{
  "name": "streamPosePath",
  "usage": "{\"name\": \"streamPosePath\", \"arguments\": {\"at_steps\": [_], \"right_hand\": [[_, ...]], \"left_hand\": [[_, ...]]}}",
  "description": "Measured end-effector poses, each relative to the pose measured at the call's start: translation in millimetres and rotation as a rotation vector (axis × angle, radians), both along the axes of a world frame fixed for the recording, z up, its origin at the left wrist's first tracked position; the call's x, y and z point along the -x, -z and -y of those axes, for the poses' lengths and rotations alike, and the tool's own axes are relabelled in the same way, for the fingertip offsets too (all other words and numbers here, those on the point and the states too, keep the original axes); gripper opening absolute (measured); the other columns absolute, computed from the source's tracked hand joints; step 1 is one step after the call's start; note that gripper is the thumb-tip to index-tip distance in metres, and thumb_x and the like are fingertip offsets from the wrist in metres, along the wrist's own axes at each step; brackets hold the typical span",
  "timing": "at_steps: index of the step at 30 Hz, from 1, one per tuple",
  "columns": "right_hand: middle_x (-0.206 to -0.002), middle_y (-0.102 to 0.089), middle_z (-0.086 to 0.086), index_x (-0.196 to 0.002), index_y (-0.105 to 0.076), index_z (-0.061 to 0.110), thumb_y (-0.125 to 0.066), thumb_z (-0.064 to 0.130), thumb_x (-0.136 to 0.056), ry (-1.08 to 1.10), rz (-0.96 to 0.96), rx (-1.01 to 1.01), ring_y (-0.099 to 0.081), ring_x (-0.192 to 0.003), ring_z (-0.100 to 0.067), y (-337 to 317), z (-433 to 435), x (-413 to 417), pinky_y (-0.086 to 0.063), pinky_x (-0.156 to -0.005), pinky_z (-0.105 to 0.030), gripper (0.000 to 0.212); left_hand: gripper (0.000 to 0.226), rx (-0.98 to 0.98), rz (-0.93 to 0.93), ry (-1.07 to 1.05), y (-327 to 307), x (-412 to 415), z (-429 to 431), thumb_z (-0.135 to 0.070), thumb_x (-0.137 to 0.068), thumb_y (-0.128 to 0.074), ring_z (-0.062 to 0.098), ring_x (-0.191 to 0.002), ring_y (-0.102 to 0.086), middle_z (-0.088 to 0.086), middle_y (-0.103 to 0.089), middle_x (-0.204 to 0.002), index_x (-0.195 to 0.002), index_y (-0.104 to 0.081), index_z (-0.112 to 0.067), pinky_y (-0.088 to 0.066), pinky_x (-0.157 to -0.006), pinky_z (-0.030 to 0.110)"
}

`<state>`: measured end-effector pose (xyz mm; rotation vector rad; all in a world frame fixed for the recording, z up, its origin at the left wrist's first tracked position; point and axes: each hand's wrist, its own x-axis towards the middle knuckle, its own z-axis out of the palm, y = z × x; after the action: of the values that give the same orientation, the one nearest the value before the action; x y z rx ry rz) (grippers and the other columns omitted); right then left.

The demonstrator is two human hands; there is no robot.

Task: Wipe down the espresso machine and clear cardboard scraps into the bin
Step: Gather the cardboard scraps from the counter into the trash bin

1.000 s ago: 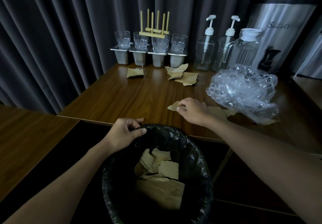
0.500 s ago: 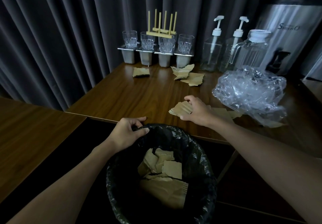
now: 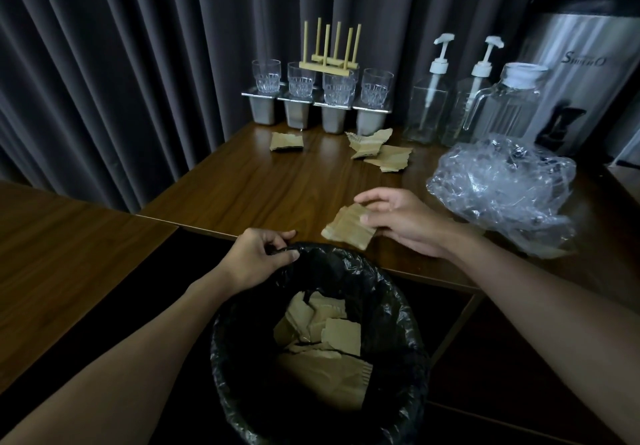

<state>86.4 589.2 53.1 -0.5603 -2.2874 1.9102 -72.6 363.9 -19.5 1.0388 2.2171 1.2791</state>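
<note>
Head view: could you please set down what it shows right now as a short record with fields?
left hand: grips the black liner at the rim of the bin
right hand: holds a cardboard scrap at the near edge of the table, just beyond the bin
bin contents: several torn cardboard pieces
left on table: single piece and small pile, towards the back in front of the glasses
other: crumpled clear plastic on the table, right of the right hand
</note>
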Motion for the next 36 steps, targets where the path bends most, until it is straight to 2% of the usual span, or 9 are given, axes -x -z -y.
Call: {"name": "streamPosePath", "arguments": {"at_steps": [3, 6, 9, 12, 15, 20, 27, 31, 36], "right_hand": [[-0.106, -0.073, -0.011, -0.120, -0.060, 0.008, -0.064, 0.006, -0.091, -0.154, 0.078, -0.055, -0.069, -0.101, -0.022, 4, -1, -1, -0.054, -0.090, -0.035, 0.029], [-0.104, -0.073, -0.008, -0.115, -0.063, 0.008, -0.064, 0.010, -0.092, 0.048, -0.006, -0.188, -0.069, -0.099, -0.018, 18, -11, 8, -0.055, -0.089, -0.032, 0.024], [-0.118, -0.065, -0.002, -0.120, -0.062, 0.015, -0.061, 0.010, -0.093, 0.203, -0.048, -0.316, -0.061, -0.111, -0.012, 35, -30, 24, -0.049, -0.090, -0.023, 0.028], [-0.136, -0.054, -0.001, -0.135, -0.051, 0.015, -0.060, 0.014, -0.092, 0.282, -0.026, -0.427, -0.049, -0.127, -0.016, 56, -46, 45, -0.039, -0.103, -0.028, 0.043], [-0.145, -0.043, 0.000, -0.140, -0.044, 0.016, -0.059, 0.017, -0.092, 0.394, -0.012, -0.652, -0.043, -0.132, -0.019, 67, -53, 67, -0.038, -0.100, -0.028, 0.050], [-0.156, -0.028, -0.003, -0.149, -0.029, 0.018, -0.059, 0.027, -0.093, 0.377, 0.108, -0.991, -0.029, -0.143, -0.023, 71, -78, 101, -0.030, -0.114, -0.045, 0.064], [-0.161, -0.015, -0.007, -0.154, -0.014, 0.020, -0.047, 0.040, -0.095, 0.414, 0.262, -1.047, -0.010, -0.149, -0.023, 74, -119, 129, -0.017, -0.119, -0.049, 0.070], [-0.159, -0.021, -0.007, -0.153, -0.015, 0.022, -0.041, 0.045, -0.096, 0.411, 0.341, -1.040, -0.015, -0.147, -0.025, 74, -127, 135, -0.018, -0.117, -0.052, 0.067], [-0.158, -0.026, -0.006, -0.153, -0.015, 0.019, -0.032, 0.051, -0.099, 0.366, 0.420, -1.086, -0.020, -0.146, -0.023, 73, -117, 132, -0.017, -0.114, -0.052, 0.066]], "left_hand": [[0.018, 0.003, 0.013, 0.001, -3, -1, 0, -0.013, -0.085, -0.078, -0.004, -0.120, -0.056, 0.001, -0.070, -0.117, -0.074, -0.070, -0.001, -0.048, -0.101, 0.023], [0.018, 0.008, 0.010, 0.009, -4, -2, 0, -0.015, -0.085, -0.078, -0.001, -0.124, -0.056, 0.001, -0.070, -0.120, -0.069, -0.069, -0.012, -0.048, -0.105, 0.029], [0.018, 0.011, 0.015, 0.015, -5, -1, 0, -0.015, -0.085, -0.078, -0.002, -0.124, -0.056, 0.003, -0.071, -0.119, -0.069, -0.069, -0.014, -0.050, -0.103, 0.028], [0.017, 0.030, 0.014, 0.012, -6, 1, -1, -0.017, -0.085, -0.078, -0.005, -0.122, -0.057, 0.001, -0.073, -0.115, -0.071, -0.070, -0.011, -0.051, -0.101, 0.026], [0.019, 0.040, 0.002, 0.007, -5, 3, -2, -0.017, -0.084, -0.079, -0.012, -0.117, -0.056, -0.002, -0.074, -0.107, -0.071, -0.070, -0.006, -0.052, -0.098, 0.022], [0.020, 0.072, 0.005, 0.011, -5, 6, -3, -0.021, -0.084, -0.079, -0.014, -0.116, -0.056, -0.005, -0.073, -0.113, -0.074, -0.072, -0.005, -0.050, -0.096, 0.017], [0.020, 0.081, 0.026, -0.004, -6, 9, -4, -0.024, -0.081, -0.081, -0.009, -0.119, -0.058, -0.006, -0.072, -0.117, -0.067, -0.071, -0.015, -0.049, -0.103, 0.026], [0.020, 0.094, 0.038, -0.007, -6, 9, -4, -0.024, -0.082, -0.080, -0.011, -0.118, -0.057, -0.009, -0.071, -0.119, -0.072, -0.073, -0.009, -0.046, -0.104, 0.024], [0.019, 0.097, 0.041, -0.006, -8, 8, -5, -0.024, -0.081, -0.081, -0.009, -0.118, -0.058, -0.009, -0.072, -0.118, -0.070, -0.073, -0.011, -0.046, -0.106, 0.028]]}}
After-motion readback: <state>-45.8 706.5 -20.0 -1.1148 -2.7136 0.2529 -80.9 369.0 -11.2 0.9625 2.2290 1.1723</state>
